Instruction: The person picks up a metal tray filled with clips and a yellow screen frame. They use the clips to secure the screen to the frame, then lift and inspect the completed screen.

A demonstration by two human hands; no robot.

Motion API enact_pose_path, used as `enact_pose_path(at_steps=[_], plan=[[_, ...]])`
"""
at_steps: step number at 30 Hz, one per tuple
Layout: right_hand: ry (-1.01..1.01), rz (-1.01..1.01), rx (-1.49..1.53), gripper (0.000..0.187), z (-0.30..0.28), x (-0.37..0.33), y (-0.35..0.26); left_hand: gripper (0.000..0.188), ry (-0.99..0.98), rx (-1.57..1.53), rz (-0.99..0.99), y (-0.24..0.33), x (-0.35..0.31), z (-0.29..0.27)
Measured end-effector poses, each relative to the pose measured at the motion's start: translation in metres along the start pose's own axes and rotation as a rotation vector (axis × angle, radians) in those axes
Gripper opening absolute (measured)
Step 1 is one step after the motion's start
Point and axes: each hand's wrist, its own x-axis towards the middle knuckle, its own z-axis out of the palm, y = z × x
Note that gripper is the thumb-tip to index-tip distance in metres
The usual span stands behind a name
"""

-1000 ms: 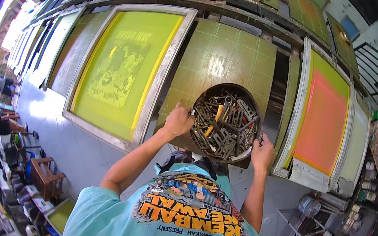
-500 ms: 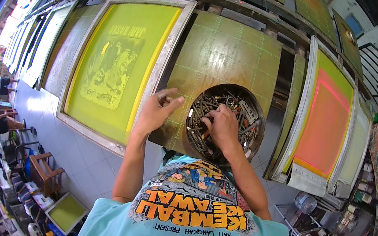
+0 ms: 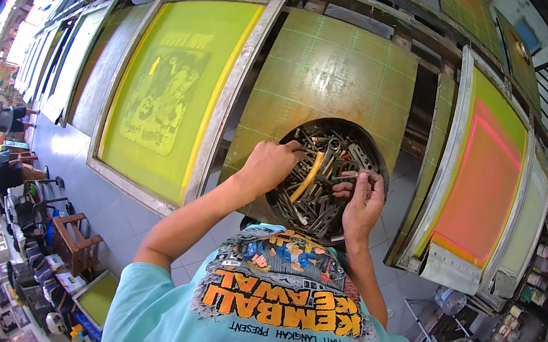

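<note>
A round, dark metal tin stands at the near edge of a greenish board, filled with a jumble of bolts, screws, wrenches and other small hardware. Among them lies a curved, yellow-orange strip or handle, slanting across the middle. My left hand reaches over the tin's left rim; its fingers are closed together at the hardware, and what they grip is hidden. Above the right side of the contents, my right hand has its thumb and fingers drawn together, perhaps round a small dark piece too small to name. A ring-ended wrench shows near the far rim.
The greenish gridded board stretches away beyond the tin. To the left leans a framed yellow-green printing screen; to the right, another frame with a pink area. A wooden stool stands on the tiled floor, lower left.
My left hand has moved right, from beside the tin to its contents. My right hand has shifted right and come up from the middle. The yellow-orange piece now shows on top.
</note>
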Motion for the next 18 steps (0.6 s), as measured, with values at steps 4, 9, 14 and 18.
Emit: enact_pose_path(at_steps=[4, 9, 14, 18], plan=[[0.09, -0.064, -0.05, 0.02, -0.004, 0.006, -0.004, 0.027, -0.091, 0.228, 0.002, 0.005, 0.006, -0.002], [0.133, 0.006, -0.053, 0.023, -0.02, 0.01, -0.016, 0.025, -0.046, 0.229, 0.145, -0.007, 0.009, 0.006], [0.071, 0.166, 0.051, 0.028, -0.035, 0.01, -0.031, 0.019, -0.098, 0.222, 0.086, 0.0, 0.015, -0.002], [-0.009, 0.224, -0.056, 0.038, -0.041, 0.003, -0.035, 0.017, -0.079, -0.834, -0.28, 0.019, 0.008, -0.036]])
